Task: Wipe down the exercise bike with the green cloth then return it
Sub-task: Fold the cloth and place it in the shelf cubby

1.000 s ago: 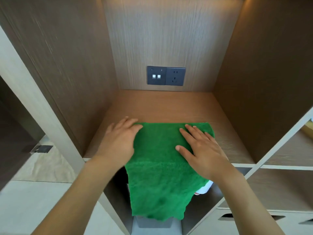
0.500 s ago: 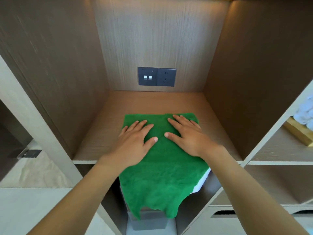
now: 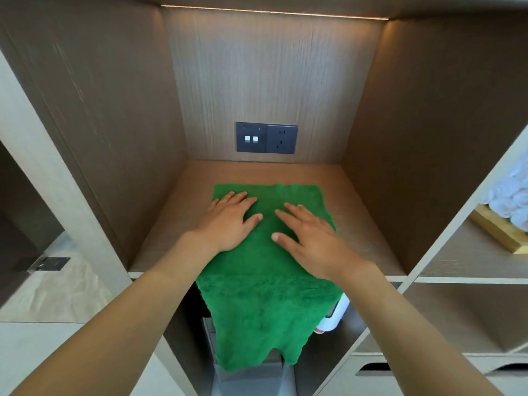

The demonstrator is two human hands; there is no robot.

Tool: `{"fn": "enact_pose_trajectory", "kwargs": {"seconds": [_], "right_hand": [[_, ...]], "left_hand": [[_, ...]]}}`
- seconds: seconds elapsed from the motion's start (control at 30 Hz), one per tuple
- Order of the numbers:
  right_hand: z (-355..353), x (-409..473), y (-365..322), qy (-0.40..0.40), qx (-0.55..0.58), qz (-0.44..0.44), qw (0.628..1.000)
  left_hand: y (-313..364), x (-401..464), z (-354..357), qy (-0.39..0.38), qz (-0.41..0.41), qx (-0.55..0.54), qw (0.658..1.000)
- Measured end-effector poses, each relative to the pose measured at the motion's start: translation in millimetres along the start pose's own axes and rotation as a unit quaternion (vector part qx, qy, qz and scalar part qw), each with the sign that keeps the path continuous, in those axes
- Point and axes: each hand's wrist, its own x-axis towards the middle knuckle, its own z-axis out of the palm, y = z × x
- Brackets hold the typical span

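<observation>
The green cloth (image 3: pixel 265 304) lies spread on the wooden shelf (image 3: pixel 368 224) of an open cubby, its front half hanging down over the shelf's edge. My left hand (image 3: pixel 228 221) rests flat on the cloth's far left part, fingers straight. My right hand (image 3: pixel 308 238) lies flat on the cloth beside it, fingers spread and straight. Neither hand grips the fabric. The exercise bike is not in view.
A dark socket panel (image 3: pixel 266 137) sits on the cubby's back wall. Wooden side walls close in left and right. Rolled white towels (image 3: pixel 511 195) on a wooden tray fill the right-hand cubby. A white object (image 3: pixel 334 315) and a grey bin (image 3: pixel 251 378) sit below.
Both hands have slid the cloth further back into the cubby. The left hand moved from the cloth's left edge onto its top, closer to the right hand.
</observation>
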Motion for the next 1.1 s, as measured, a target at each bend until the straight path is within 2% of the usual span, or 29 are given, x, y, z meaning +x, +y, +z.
{"fn": "enact_pose_trajectory", "kwargs": {"seconds": [0.07,0.13,0.23,0.3,0.77,0.97,1.1], "right_hand": [[8,-15,3,-0.004,-0.007,0.014,1.0],[12,-19,8,0.001,-0.014,0.022,1.0],[13,-20,9,0.004,-0.023,0.02,1.0],[14,-19,8,0.0,-0.02,0.02,1.0],[-1,36,23,-0.045,-0.024,0.054,0.997],[-2,26,14,-0.027,-0.033,0.059,0.997],[0,19,6,0.005,-0.055,0.017,0.998]], "left_hand": [[4,-9,-7,0.042,-0.002,0.037,0.998],[17,-30,-13,0.076,-0.002,0.031,0.997],[38,-75,-8,0.026,0.0,-0.027,0.999],[40,-96,3,-0.003,-0.003,-0.008,1.0],[14,-33,8,-0.016,0.001,-0.013,1.0],[21,-51,4,-0.005,-0.01,-0.013,1.0],[30,-65,2,0.025,-0.033,0.004,0.999]]}}
